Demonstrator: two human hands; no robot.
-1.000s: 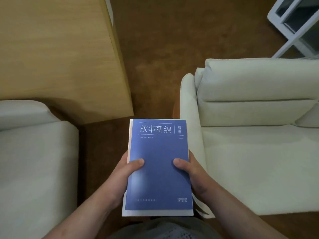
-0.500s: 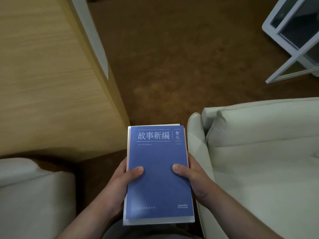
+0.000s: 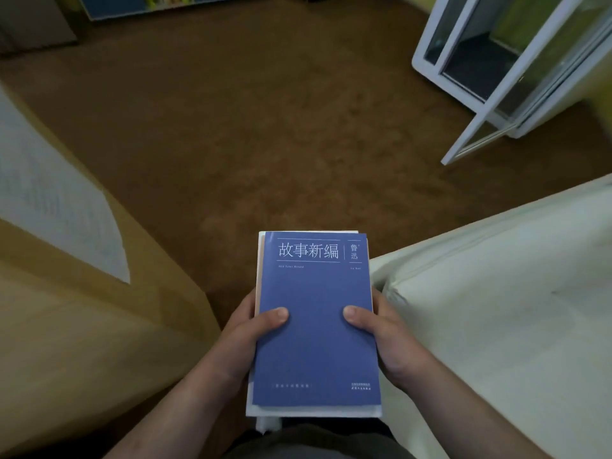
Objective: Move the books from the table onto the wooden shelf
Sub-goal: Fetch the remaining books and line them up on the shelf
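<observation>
A small stack of books with a blue-covered book on top is held flat in front of me, low in the middle of the view. My left hand grips its left edge with the thumb on the cover. My right hand grips the right edge the same way. White-edged books show under the blue one. A shelf unit with coloured book spines is partly visible at the far top left; its material is unclear.
The wooden table stands at the left with a printed sheet on it. A cream sofa fills the right. A white glass-door cabinet with an open door stands at the top right. Brown carpet lies between.
The view has lifted and moved forward: the table and sofa slid down and outward, more carpet and the far shelf came into sight. Both hands keep the same hold on the books.
</observation>
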